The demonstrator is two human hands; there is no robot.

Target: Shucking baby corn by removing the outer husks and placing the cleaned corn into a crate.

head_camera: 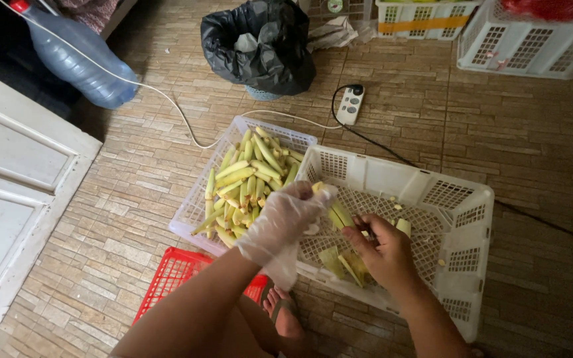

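My left hand [286,219], in a clear plastic glove, grips a yellow-green vegetable stalk [339,213] over the large white crate [472,212]. My right hand [382,248], bare, is closed on a small knife whose blade is mostly hidden, set against the same stalk. Cut pieces [343,262] lie on the crate floor below my hands. A small white basket [197,212] to the left is piled with several whole stalks [250,179].
A red basket [174,275] lies near my knee, and my sandalled foot [285,315] shows below. A black bin bag [263,43], a power strip [351,104] with cords, a water jug [77,56], a white door [14,192] and white crates [525,40] surround the tiled floor.
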